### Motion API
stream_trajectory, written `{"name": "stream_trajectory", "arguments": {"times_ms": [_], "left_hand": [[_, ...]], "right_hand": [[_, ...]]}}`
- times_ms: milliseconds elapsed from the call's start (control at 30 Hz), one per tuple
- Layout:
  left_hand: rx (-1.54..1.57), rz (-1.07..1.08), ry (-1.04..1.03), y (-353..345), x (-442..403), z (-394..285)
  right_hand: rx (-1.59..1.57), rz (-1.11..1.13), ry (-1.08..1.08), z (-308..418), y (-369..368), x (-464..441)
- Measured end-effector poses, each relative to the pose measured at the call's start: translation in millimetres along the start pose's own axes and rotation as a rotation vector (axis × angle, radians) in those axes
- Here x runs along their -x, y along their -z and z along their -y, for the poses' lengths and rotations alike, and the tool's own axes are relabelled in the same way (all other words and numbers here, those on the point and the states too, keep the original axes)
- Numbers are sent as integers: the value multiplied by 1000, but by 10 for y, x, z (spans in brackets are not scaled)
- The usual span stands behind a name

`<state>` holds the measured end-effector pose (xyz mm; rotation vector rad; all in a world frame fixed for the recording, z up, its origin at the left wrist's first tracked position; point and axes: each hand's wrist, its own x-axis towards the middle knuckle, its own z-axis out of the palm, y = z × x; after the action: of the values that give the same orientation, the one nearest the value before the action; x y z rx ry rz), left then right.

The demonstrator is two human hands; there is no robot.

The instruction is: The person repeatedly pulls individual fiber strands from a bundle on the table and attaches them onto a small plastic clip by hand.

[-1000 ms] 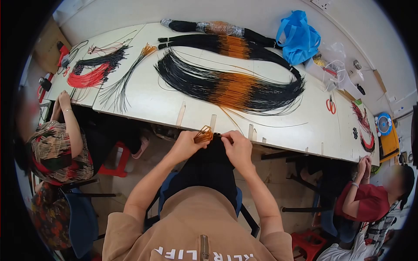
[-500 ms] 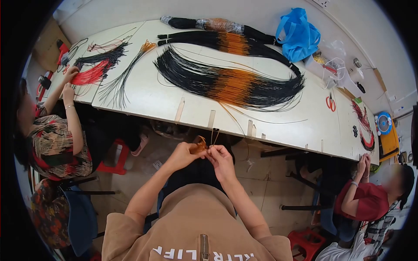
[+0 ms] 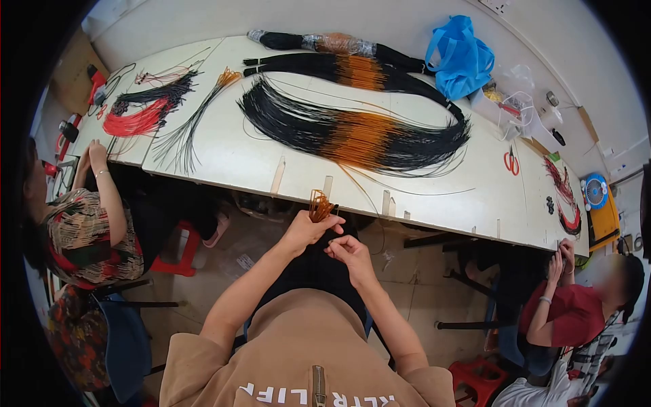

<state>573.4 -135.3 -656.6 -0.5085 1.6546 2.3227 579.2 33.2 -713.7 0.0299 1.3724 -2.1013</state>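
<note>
Held up just off the table's front edge, a bundle of orange cord loops [image 3: 320, 203] rises out of my left hand [image 3: 306, 229], whose fingers are wrapped round it. The lower ends of that bundle are hidden behind the hand. To the right and slightly lower, my right hand [image 3: 350, 255] is in a pinch, with thumb and forefinger together; anything between them is too small to make out. On the table beyond lies a wide fan of black cords with orange middles [image 3: 356, 139], a few thin strands hanging over the edge.
A second black-and-orange bundle [image 3: 363, 71] and a plastic-wrapped one [image 3: 339, 44] lie behind. Orange-looped cords [image 3: 229, 76] sit left, red cords [image 3: 135, 121] farther left. Orange-handled scissors [image 3: 511, 161] and a blue bag [image 3: 460, 57] are at right. Co-workers sit at both ends.
My left hand has turned, and the orange loops now stand upright in it. My right hand has moved down and apart from it. The left co-worker's hands have drawn back from the red cords.
</note>
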Motion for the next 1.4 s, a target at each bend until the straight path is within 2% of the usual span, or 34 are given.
{"name": "stream_trajectory", "arguments": {"times_ms": [267,400,500,567,633,667,733,900,1100,1233,1400], "left_hand": [[-38,-125,-70,19,-10,46],[-86,-194,-308,72,-81,148],[-259,-193,-266,148,-9,-95],[-423,-195,-213,207,45,-277],[-505,-162,-200,274,40,-401],[-592,-129,-193,311,22,-476],[-765,-61,-177,355,-12,-590],[-612,-32,-124,323,-62,-668],[-691,39,-168,335,-155,-596],[-598,-46,-128,292,-113,-632],[-590,-75,-113,250,-84,-662]], "right_hand": [[129,21,52,-1,-112,-19],[68,-124,64,328,-286,-112],[244,-145,39,610,-187,-121],[931,-158,469,763,-96,-149],[1194,-146,747,962,-69,-232],[1193,-146,749,1026,-54,-287],[1424,-78,916,1124,-40,-379],[1454,-37,962,1217,-25,-492],[1472,-3,974,1260,25,-483],[1061,-70,487,1299,41,-385],[1008,-46,449,1270,172,-413]]}}
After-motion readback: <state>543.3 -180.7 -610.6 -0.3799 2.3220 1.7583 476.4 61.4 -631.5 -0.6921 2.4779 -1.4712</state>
